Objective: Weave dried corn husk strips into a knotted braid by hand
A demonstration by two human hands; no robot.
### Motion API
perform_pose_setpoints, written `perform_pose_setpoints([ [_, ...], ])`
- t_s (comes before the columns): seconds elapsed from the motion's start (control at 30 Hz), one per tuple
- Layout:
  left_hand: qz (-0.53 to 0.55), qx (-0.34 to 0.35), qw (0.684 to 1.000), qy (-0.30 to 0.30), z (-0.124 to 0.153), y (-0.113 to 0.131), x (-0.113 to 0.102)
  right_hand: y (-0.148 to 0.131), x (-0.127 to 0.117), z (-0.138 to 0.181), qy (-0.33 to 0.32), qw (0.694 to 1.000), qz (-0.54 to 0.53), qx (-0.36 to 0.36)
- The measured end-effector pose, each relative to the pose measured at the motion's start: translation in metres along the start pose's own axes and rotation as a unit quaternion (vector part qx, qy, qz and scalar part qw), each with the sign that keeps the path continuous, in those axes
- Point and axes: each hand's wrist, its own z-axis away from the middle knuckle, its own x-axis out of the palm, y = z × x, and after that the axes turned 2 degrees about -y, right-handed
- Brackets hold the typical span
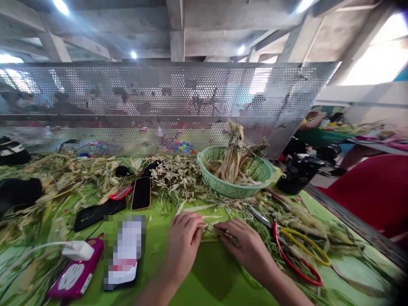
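My left hand (183, 244) and my right hand (245, 244) rest close together on the green table top (219, 280). Both have their fingers curled and pinch a thin dried husk strip (213, 230) that runs between them. Loose dried husk strips (172, 174) lie scattered all round the hands. A green plastic basket (236, 187) with a bundle of dried husks (234, 159) stands just beyond the hands.
Red-and-yellow-handled scissors (296, 250) lie right of my right hand. Left are a phone (141, 193), a dark remote-like object (98, 212), a blurred phone screen (124, 253) and a pink power strip (76, 274) with a white plug. A perforated metal screen (159, 106) closes the back. Another person's arm (310, 119) shows far right.
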Motion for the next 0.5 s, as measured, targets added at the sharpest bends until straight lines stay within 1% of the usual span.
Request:
perform_pose_setpoints([
  [0.1,0.044,-0.027,0.998,0.04,0.001,0.0,-0.001,-0.001,0.001,0.002,0.011,0.997,-0.063,0.04],
  [0.2,0.121,-0.099,0.982,0.103,0.002,0.001,-0.004,-0.004,0.002,0.003,0.031,0.985,-0.139,0.102],
  [0.27,0.186,-0.156,0.962,0.123,0.002,0.002,-0.005,-0.007,0.003,0.004,0.037,0.967,-0.208,0.139],
  [0.3,0.215,-0.181,0.952,0.124,0.002,0.002,-0.005,-0.009,0.004,0.004,0.034,0.957,-0.248,0.15],
  [0.37,0.262,-0.215,0.935,0.104,0.001,0.003,-0.004,-0.011,0.005,0.005,0.023,0.932,-0.324,0.161],
  [0.5,0.321,-0.239,0.916,0.014,0.001,0.009,0.0,-0.015,0.008,0.005,0.016,0.883,-0.434,0.176],
])
